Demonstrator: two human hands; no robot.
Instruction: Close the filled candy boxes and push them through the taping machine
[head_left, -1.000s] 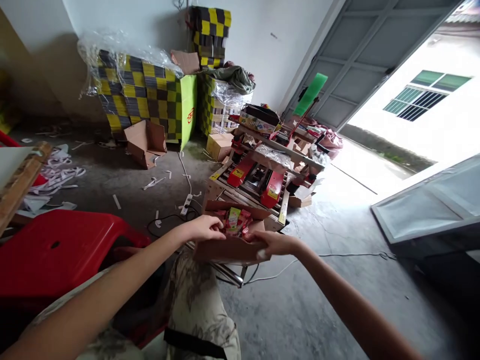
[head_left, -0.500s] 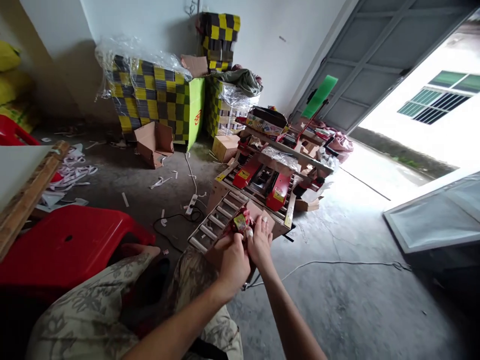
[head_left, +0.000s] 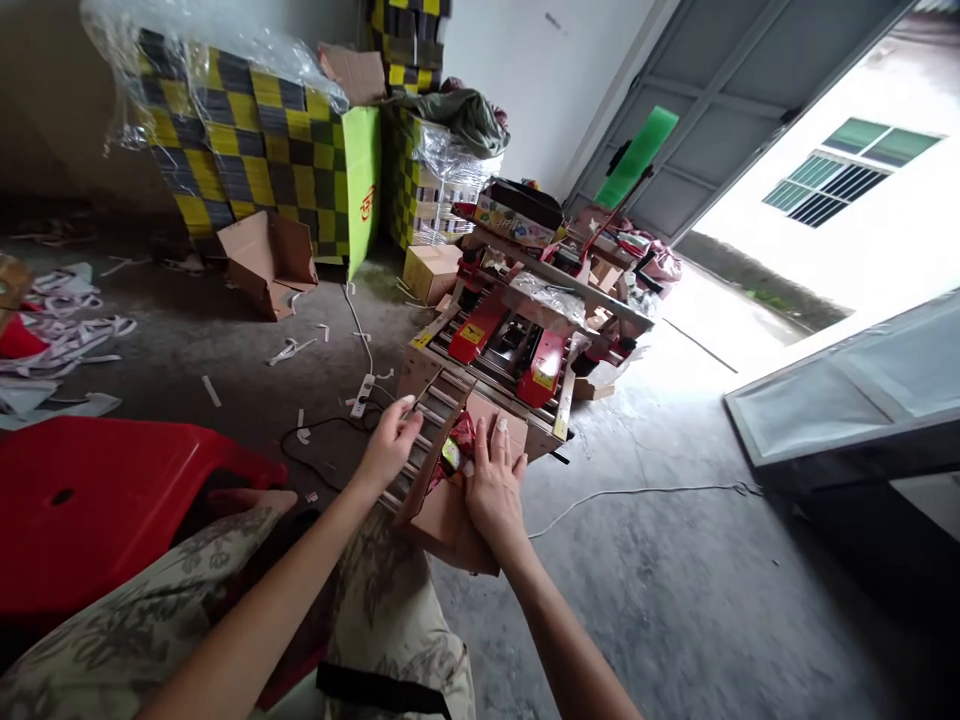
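An open cardboard box (head_left: 450,515) rests tilted at the near end of a roller conveyor (head_left: 433,412), close to my knees. Inside it lie red packets (head_left: 463,435), one with a yellow-green label. My right hand (head_left: 496,490) lies flat with fingers spread over the box's right side and flap, partly covering the packets. Pale coverings show on some of its fingertips. My left hand (head_left: 390,445) is left of the box above the rollers, fingers curled together. A thin dark edge shows at its fingertips; I cannot tell what it belongs to.
Beyond the box stands a carton-sealing machine (head_left: 517,340) with red guides. A red plastic stool (head_left: 112,500) is at the left. A power strip (head_left: 363,395) and cables lie on the floor. An opened carton (head_left: 268,265) sits before stacked yellow-and-black cartons (head_left: 247,150).
My left hand has come away from the packets and moved left. My right hand has shifted slightly left and lies flatter on the box. The view has turned right and tilted down.
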